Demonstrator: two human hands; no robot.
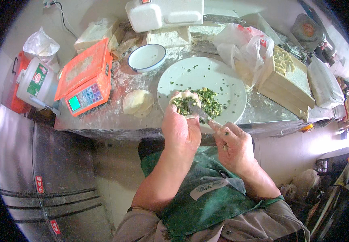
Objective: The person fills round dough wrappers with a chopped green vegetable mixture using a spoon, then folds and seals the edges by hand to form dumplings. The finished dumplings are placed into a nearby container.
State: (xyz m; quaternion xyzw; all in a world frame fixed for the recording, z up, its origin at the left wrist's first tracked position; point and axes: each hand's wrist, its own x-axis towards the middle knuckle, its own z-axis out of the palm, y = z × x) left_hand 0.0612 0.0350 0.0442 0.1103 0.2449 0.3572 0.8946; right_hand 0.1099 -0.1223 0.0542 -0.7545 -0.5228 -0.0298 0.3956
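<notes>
My left hand cups a round dough wrapper over the near edge of a large white plate. Chopped green filling lies in the wrapper. A flat metal spreader is gripped in my right hand, its blade against the filling at the wrapper's right side. More chopped green filling with yellow bits is heaped on the plate behind the blade, and loose scraps dot the plate. Left of the plate, a pile of flat dough wrappers rests on the floured table.
At the left stand an orange digital scale and a white plastic tub. Behind are a blue-rimmed enamel bowl and a white foam box. On the right, a plastic bag adjoins a wooden box bearing small dough pieces.
</notes>
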